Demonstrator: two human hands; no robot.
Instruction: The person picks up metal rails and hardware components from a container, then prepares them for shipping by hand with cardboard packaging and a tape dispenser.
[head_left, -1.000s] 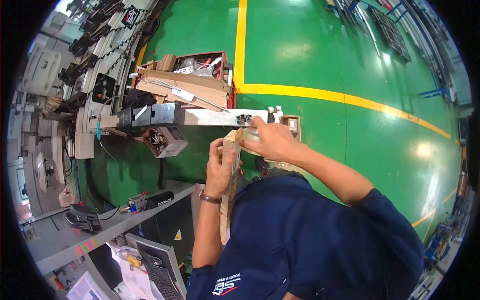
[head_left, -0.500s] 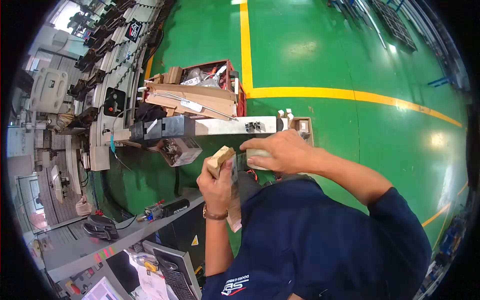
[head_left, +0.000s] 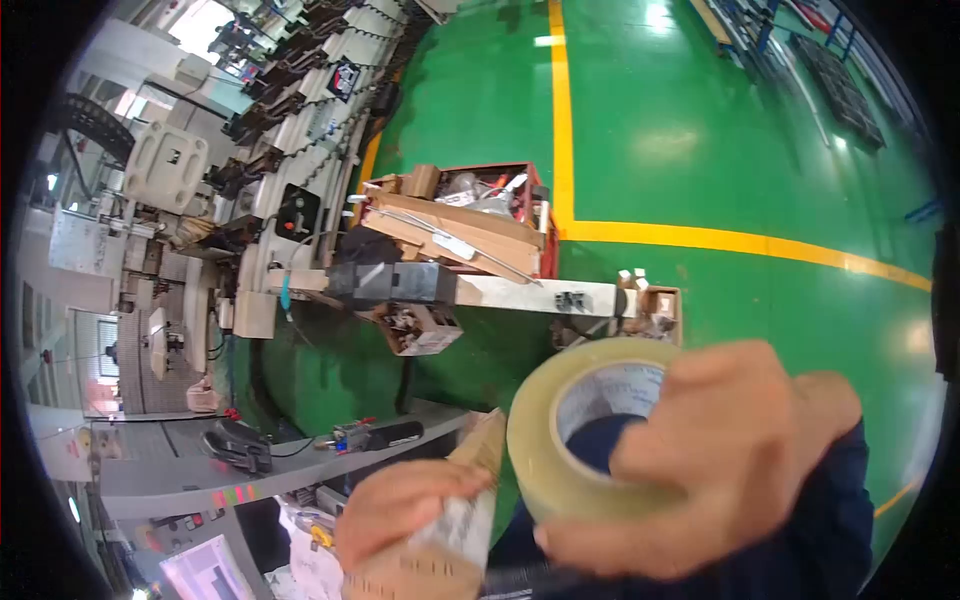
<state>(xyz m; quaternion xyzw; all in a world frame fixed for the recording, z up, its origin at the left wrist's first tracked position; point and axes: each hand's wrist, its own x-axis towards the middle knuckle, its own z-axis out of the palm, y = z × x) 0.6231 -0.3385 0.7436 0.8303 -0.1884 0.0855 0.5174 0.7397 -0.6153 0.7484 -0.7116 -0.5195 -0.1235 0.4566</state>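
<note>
My right hand (head_left: pixel 715 450) grips a wide roll of clear packing tape (head_left: pixel 538 430), raised close to the camera. Its thumb reaches into the roll's core, and the fingers are somewhat blurred. On the left, my left hand (head_left: pixel 400 508) is closed around a narrow brown cardboard package (head_left: pixel 440 565) with printing on it. The package stands tilted, its pointed upper end just left of the tape roll. Whether a strip of tape runs between roll and package is not clear.
Ahead lies a white beam (head_left: pixel 520 294) with black blocks (head_left: pixel 390 283). Behind it stands a red crate (head_left: pixel 545 225) topped with cardboard. A small box of parts (head_left: pixel 425 330) sits below the beam. At left are a grey console ledge (head_left: pixel 300 465) and a machine.
The tape roll in my right hand has come up towards the camera and right. My left hand and the package have moved down. The view has shifted, so the background sits further right and lower.
</note>
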